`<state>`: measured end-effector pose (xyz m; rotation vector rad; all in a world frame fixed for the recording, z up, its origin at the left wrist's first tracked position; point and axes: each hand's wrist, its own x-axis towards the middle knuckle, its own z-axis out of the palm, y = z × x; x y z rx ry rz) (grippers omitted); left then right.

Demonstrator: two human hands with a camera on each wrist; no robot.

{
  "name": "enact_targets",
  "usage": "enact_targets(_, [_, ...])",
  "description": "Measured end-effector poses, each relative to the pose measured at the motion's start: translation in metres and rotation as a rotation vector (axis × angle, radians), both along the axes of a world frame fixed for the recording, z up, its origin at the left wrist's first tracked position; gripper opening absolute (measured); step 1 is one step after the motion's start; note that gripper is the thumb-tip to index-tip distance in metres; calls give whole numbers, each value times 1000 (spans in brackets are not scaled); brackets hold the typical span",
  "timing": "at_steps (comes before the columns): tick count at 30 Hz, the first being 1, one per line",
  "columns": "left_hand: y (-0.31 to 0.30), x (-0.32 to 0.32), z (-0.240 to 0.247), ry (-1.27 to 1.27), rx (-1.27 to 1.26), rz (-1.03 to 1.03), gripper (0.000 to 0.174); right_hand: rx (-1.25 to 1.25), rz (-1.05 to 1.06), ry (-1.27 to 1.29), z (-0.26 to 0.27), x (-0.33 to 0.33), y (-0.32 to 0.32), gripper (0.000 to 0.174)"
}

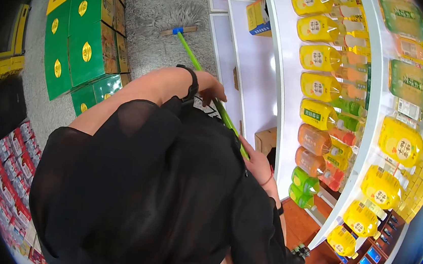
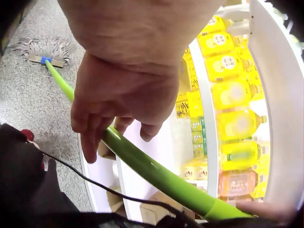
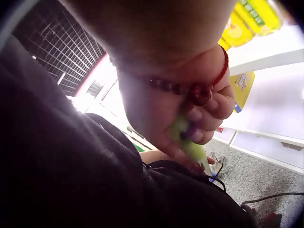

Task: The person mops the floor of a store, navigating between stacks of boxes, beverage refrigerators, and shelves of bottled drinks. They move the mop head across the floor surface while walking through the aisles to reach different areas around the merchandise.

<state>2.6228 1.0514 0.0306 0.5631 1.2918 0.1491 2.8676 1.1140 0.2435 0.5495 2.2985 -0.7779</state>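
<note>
A mop with a bright green handle (image 1: 230, 121) slants across the head view. Its grey string head (image 1: 182, 16) is spread on the floor at the top, joined by a blue clamp (image 1: 178, 30). My left hand (image 1: 211, 87) loosely holds the handle partway along, fingers to one side and thumb to the other in the left wrist view. Higher on the handle, close to my body, my right hand (image 1: 259, 164) grips it with curled fingers (image 3: 209, 116). A red bracelet (image 3: 202, 94) circles the right wrist.
White shelves (image 1: 251, 59) run along the right, holding rows of yellow drink bottles (image 1: 320, 86). Green cartons (image 1: 87, 49) are stacked on the left, with red-and-white packs (image 1: 11, 174) nearer. Speckled grey floor (image 1: 152, 4) lies between. A cardboard box (image 1: 266, 140) sits low in the shelf.
</note>
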Motion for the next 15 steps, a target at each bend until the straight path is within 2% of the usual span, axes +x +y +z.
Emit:
enact_targets(1, [3,3,8,-74,30,-143,52,-37,-42,75,7,11,0,56])
enact_targets(2, [7,4,17,-72,33,-143,52,-75,-82,150,11,16,0,56])
enact_targets(4, [10,2,33,-57,73,-276,56,-41,-123,129,21,12,-2,56])
enact_targets(5, [10,3,28,-60,73,-275,56,-10,-163,103,24,10,-4,56])
enact_targets(11, [3,-24,24,-99,71,-174,49,-83,-159,165,9,-9,-8,57])
enact_targets(15, [-4,-65,14,-55,77,16,46,-68,-125,226,4,-60,-8,57])
